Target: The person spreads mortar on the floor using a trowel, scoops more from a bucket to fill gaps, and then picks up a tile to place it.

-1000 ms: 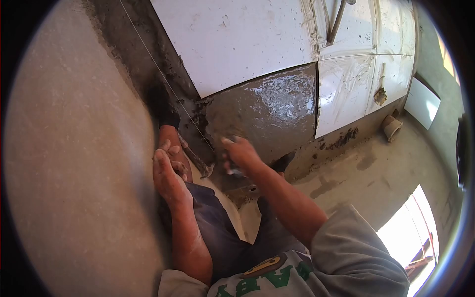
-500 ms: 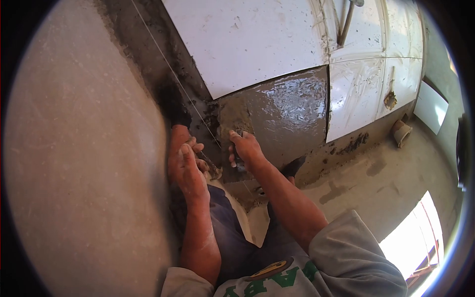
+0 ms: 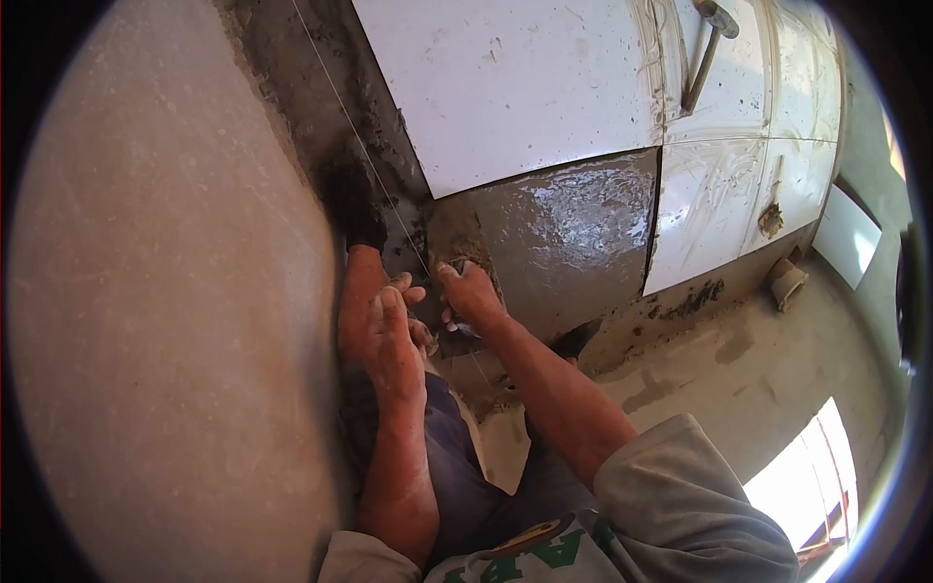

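My right hand [image 3: 473,296] is closed round the handle of a trowel [image 3: 466,330], mostly hidden by the fingers. It is low over the left end of the wet grey mortar bed [image 3: 573,228]. Just to its left is my left hand [image 3: 397,335], thumb raised and fingers apart, loosely bent and smeared with mortar. Nothing shows in it. A thin string line [image 3: 350,121] stretches down past both hands. Beyond the mortar lies a large white tile [image 3: 525,87], its near corner above my right hand.
A mallet [image 3: 708,58] rests on the mortar-smeared white tiles [image 3: 705,204] at right. A short pipe piece [image 3: 787,285] and a loose tile [image 3: 847,236] lie farther right. A plain wall [image 3: 165,291] runs along my left; my bare foot and leg are beside it.
My right hand has shifted slightly left with the trowel, closer to my left hand. My left hand has moved a little right. The view has shifted slightly.
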`<state>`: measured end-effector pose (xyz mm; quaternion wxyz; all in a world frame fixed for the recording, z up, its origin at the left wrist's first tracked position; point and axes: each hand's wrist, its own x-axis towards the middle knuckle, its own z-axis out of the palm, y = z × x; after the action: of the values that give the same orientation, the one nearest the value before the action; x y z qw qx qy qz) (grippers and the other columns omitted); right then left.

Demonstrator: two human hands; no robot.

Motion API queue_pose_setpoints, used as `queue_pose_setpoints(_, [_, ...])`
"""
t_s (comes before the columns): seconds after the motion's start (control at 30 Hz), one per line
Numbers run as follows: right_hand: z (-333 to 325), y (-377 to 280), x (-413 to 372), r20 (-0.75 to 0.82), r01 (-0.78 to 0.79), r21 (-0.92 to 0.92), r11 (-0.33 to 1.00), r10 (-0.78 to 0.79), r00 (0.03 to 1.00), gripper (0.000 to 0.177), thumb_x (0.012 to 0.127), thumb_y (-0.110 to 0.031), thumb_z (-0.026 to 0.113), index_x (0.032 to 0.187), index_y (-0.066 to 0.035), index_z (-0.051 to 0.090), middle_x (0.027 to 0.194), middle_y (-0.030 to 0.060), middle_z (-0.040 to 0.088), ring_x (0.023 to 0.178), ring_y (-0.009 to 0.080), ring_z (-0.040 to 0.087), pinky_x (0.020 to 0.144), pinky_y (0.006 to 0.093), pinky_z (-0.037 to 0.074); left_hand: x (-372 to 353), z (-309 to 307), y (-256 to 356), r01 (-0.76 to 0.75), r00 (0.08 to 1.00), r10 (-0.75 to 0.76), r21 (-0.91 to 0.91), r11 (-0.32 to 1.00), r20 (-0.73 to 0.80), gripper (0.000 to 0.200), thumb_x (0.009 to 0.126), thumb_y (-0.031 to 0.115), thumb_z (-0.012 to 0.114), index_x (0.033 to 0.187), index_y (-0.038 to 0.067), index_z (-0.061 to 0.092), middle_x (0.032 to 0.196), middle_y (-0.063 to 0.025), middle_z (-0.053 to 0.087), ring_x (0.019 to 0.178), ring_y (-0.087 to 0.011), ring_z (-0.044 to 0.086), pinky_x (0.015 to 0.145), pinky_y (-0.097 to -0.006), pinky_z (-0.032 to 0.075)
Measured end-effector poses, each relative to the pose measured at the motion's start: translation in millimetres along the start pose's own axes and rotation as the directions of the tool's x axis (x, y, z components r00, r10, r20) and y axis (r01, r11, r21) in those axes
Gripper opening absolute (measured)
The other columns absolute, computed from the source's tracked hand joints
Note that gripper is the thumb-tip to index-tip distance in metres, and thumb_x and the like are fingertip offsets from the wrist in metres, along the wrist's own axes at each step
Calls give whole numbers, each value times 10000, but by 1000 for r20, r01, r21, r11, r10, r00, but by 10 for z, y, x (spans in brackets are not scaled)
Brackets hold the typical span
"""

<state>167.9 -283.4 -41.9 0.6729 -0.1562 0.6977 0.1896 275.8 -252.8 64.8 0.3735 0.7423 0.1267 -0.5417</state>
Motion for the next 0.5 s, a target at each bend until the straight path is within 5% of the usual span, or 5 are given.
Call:
queue_pose_setpoints(0.37, [-83,4,49,31,21,-225,974,-15,999,365,935,-318,541,1017,32,476,736,109,565,449,181,541,388,330,463,4,47,-122,36,998,-36,11,999,45,584,972,518,418,1234,8,533,1018,-17,570,616,-34,400,528,-189,331])
queue_pose_setpoints(0.5, [-347,-41,-38,5,37,-147,988,-36,999,351,934,-311,545,1016,23,478,730,104,556,440,175,525,379,323,448,10,56,-134,36,996,-38,20,999,83,594,967,528,427,1227,5,536,1022,-31,567,598,-35,409,512,-190,339])
